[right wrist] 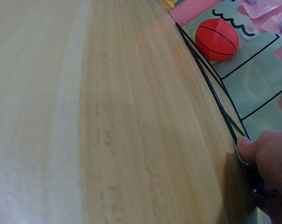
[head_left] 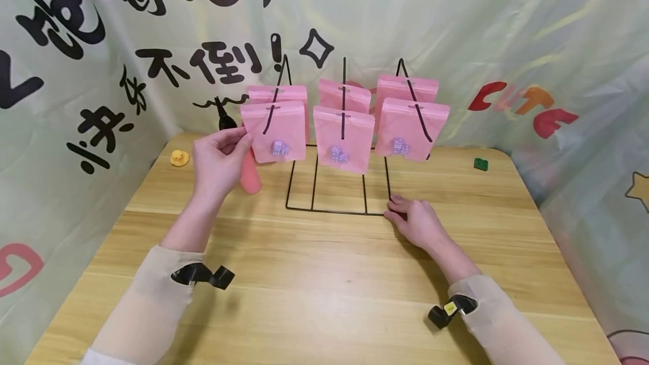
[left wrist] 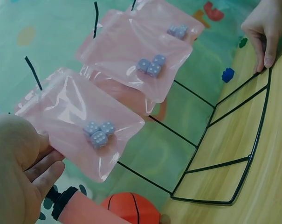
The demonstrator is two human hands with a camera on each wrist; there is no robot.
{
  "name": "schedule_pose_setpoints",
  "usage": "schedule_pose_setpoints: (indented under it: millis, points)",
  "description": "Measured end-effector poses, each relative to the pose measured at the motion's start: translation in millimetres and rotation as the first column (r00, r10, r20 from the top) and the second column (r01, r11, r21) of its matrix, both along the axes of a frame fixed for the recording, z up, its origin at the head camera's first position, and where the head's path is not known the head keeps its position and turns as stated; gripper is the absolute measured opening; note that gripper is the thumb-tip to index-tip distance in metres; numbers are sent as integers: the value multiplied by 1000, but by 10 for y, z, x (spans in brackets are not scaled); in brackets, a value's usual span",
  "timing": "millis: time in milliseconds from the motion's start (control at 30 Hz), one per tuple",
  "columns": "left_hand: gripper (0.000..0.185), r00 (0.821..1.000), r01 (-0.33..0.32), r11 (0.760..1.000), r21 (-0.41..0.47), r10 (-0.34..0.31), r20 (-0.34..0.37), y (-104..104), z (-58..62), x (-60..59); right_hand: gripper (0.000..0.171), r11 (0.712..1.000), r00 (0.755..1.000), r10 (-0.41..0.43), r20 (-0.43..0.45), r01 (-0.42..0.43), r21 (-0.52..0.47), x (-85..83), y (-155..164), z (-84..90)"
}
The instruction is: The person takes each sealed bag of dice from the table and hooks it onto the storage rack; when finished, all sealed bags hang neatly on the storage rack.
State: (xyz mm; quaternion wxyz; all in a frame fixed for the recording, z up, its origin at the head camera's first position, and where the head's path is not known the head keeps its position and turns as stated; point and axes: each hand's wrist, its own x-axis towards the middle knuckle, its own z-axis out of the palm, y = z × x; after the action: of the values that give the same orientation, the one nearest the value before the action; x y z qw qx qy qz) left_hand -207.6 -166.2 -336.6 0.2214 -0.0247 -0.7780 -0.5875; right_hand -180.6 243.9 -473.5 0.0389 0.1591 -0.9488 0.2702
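Note:
A black wire display rack (head_left: 338, 212) stands on the table, with pink zip bags (head_left: 343, 134) hanging in pairs from its three hooks. Purple dice (head_left: 280, 148) show through the front bags. At the left, my left hand (head_left: 219, 163) pinches the side edge of the front left bag (left wrist: 80, 116); its fingertips lie partly behind the plastic in the left wrist view. My right hand (head_left: 417, 221) grips the front right corner of the rack's base between thumb and fingers. In the right wrist view, the right thumb (right wrist: 247, 150) presses against the wire.
Behind the left hand is a pink pump (head_left: 250, 176) with a black top. A red ball with black lines (right wrist: 216, 39) sits behind the rack. A yellow duck (head_left: 179, 157) is at far left, a green block (head_left: 480, 164) at far right. Printed cloth (head_left: 436, 10) hangs behind the table.

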Motion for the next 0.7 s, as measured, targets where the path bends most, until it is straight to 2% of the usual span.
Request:
schedule_pose_setpoints:
  millis: [433,600,700]
  points:
    - [25,1000,-18,1000,-7,18,-18,-140,-41,188,39,1000,1000,-10,18,9,9,-47,79,-6]
    - [25,998,39,999,-20,-40,-53,-148,-125,277,38,1000,999,-5,43,5,-7,-40,136,19]
    - [24,995,62,998,-22,-64,-80,-150,-199,329,35,997,1000,2,30,0,-83,-1,154,51]
